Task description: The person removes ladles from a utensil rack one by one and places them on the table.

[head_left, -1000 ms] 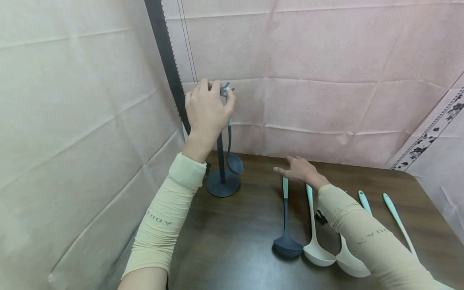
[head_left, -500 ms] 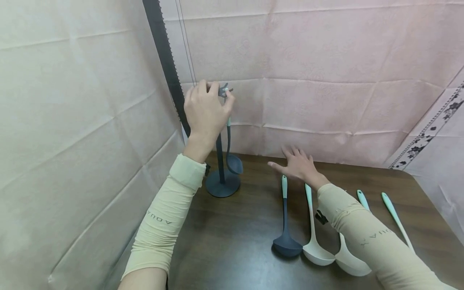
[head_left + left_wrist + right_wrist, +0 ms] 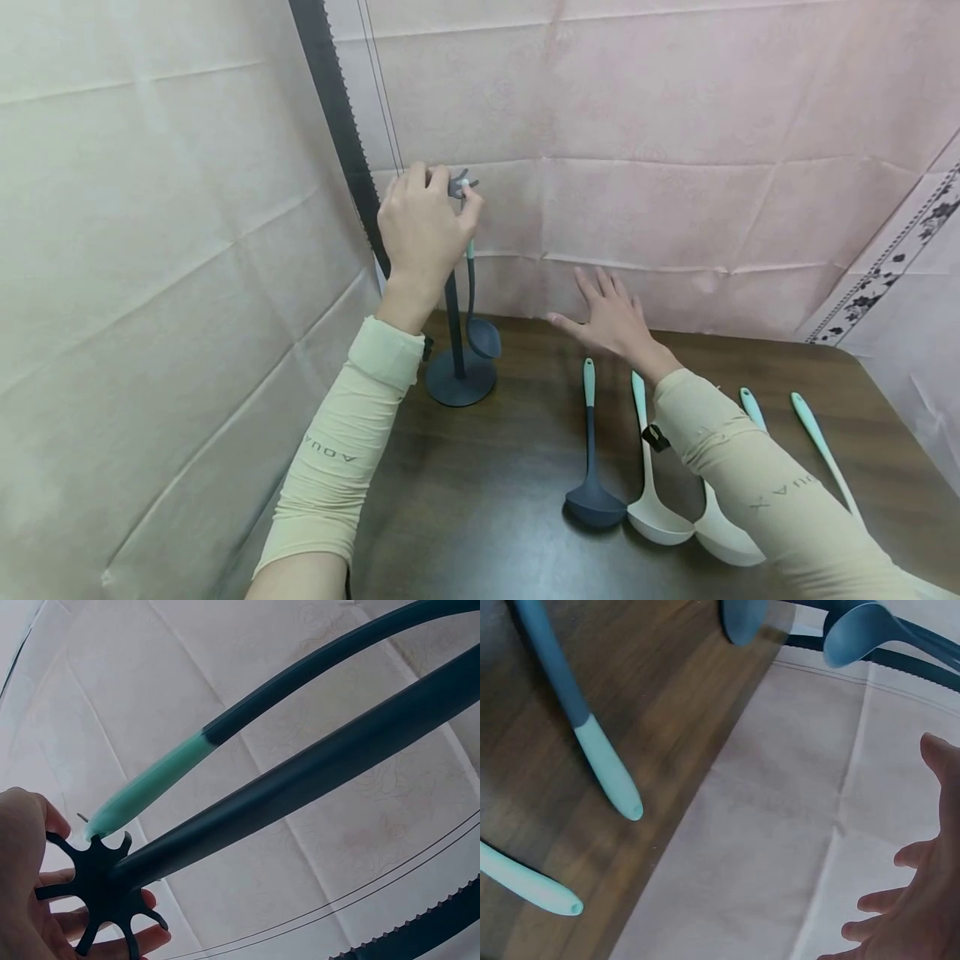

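A dark utensil stand (image 3: 461,388) with a round base stands on the table's left. My left hand (image 3: 420,229) grips its hooked top, fingers around the star-shaped hooks (image 3: 105,885) in the left wrist view. From one hook hangs a dark ladle (image 3: 483,338) by its mint-green handle (image 3: 154,784), the thumb beside the handle's tip. My right hand (image 3: 613,321) is held with fingers spread and holds nothing, above the table's back edge. Nearest below it lie a dark ladle (image 3: 594,505) with a mint handle and a white ladle (image 3: 660,523).
Farther right on the brown table (image 3: 480,492) lie another white ladle (image 3: 726,533) and a mint-handled utensil (image 3: 821,446), partly covered by the right forearm. Pale cloth (image 3: 675,117) hangs behind the table and on the left.
My right hand has risen away from the dark ladle's handle toward the back cloth, its fingers spreading. The left hand stays on the stand's top.
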Tool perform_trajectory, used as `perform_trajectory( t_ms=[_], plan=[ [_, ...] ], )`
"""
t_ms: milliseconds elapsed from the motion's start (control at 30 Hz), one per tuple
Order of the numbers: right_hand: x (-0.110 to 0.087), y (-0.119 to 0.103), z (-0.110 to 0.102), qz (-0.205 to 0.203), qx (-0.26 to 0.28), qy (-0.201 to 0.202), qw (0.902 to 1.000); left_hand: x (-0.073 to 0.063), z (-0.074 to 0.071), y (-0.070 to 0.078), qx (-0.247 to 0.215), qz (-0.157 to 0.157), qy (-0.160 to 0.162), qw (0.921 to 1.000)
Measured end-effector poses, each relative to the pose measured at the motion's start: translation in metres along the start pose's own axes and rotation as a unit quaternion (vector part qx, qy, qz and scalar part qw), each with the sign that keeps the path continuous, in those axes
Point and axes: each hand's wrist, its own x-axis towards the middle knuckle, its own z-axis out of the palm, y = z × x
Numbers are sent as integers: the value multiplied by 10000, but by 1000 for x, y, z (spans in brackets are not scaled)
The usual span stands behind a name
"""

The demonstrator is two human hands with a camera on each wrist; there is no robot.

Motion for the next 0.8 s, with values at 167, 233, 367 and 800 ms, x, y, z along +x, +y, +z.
perform_trajectory(
  t_ms=[167, 233, 367, 800],
  plan=[
    [1, -10, -7, -201, -32, 167, 9997, 0, 1, 0, 70, -19, 57, 10000],
    [2, -13, -10, -290, -74, 247, 9992, 0, 2, -1, 63, -22, 83, 9999],
    [6, -24, -15, -480, -127, 367, 9981, -1, 1, -1, 73, -40, 100, 9999],
    [12, -68, -34, -993, 428, 737, 9914, 0, 2, -1, 13, 77, 35, 10000]
  ],
)
